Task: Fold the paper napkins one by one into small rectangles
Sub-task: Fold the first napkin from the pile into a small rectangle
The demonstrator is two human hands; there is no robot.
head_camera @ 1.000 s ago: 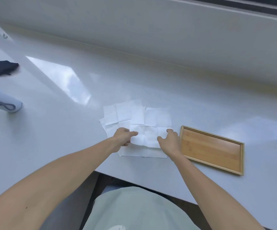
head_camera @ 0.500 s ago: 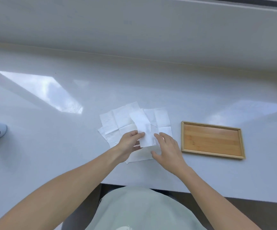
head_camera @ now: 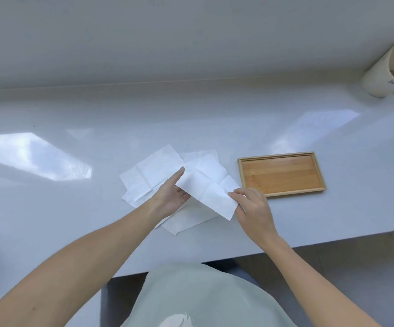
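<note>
Several white paper napkins (head_camera: 148,175) lie spread and overlapping on the white counter. One napkin (head_camera: 206,193) is folded into a long strip and lifted slantwise above the pile. My left hand (head_camera: 171,194) holds its upper left end, with the forefinger stretched along the strip's edge. My right hand (head_camera: 250,204) pinches its lower right end between thumb and fingers. Part of the pile is hidden under the strip and my hands.
An empty wooden tray (head_camera: 282,174) sits right of the napkins, close to my right hand. A white cup (head_camera: 389,72) stands at the far right by the wall. The counter's front edge (head_camera: 309,244) runs just below my wrists.
The top napkin has gone from lying flat to a doubled strip lifted off the pile, with both hands gripping its ends. The view has swung right, bringing the cup into sight.
</note>
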